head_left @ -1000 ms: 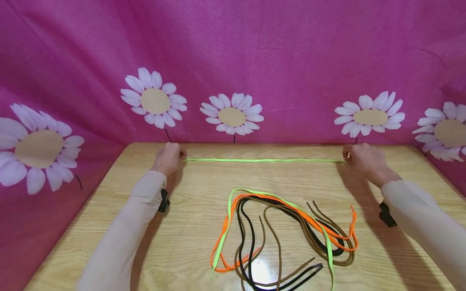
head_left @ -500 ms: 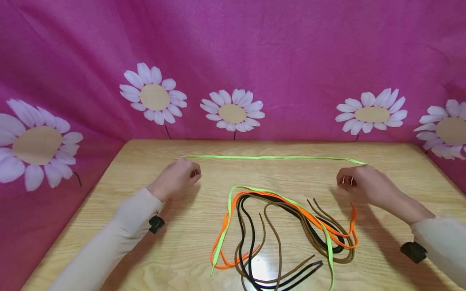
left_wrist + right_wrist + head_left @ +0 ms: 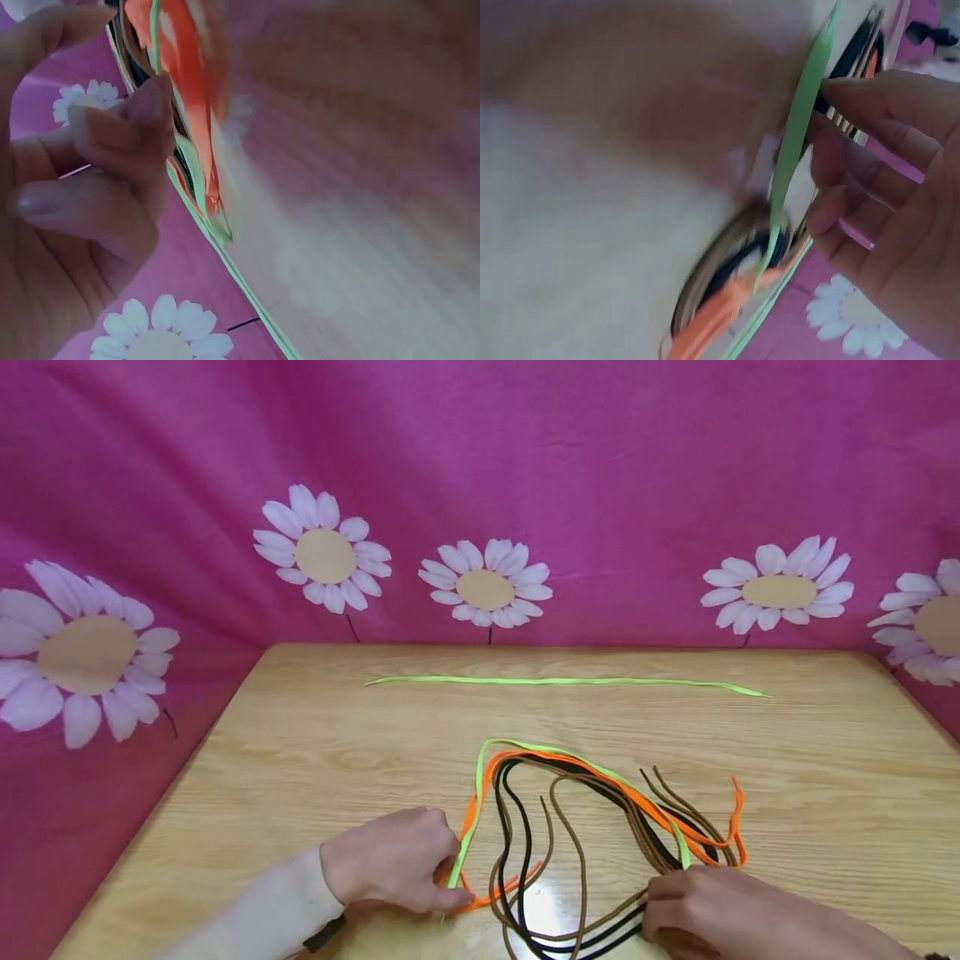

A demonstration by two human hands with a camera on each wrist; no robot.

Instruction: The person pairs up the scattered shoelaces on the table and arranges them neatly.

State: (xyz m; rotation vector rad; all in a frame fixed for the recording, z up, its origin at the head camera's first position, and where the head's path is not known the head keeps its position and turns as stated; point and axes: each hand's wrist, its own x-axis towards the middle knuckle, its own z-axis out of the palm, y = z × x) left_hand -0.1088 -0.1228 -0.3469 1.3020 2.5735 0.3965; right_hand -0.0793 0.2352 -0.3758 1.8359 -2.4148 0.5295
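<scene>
In the head view my left hand is at the left end of a bundle of shoelaces, beside a lime-green shoelace and an orange shoelace. The left wrist view shows a gap between thumb and bent fingers, with the laces just past the fingertips. My right hand is over the bundle's right side, hiding part of the green lace. In the right wrist view that lace runs close by the thumb tip, and thumb and fingers stand apart. Black laces and brown laces lie between the hands.
A second lime-green shoelace lies stretched nearly straight across the far part of the wooden table. Behind the table hangs a magenta cloth printed with white daisies.
Both hands have let go of the far green shoelace, which stays lying across the table. They have come back toward the near side, down to the two sides of the lace bundle.
</scene>
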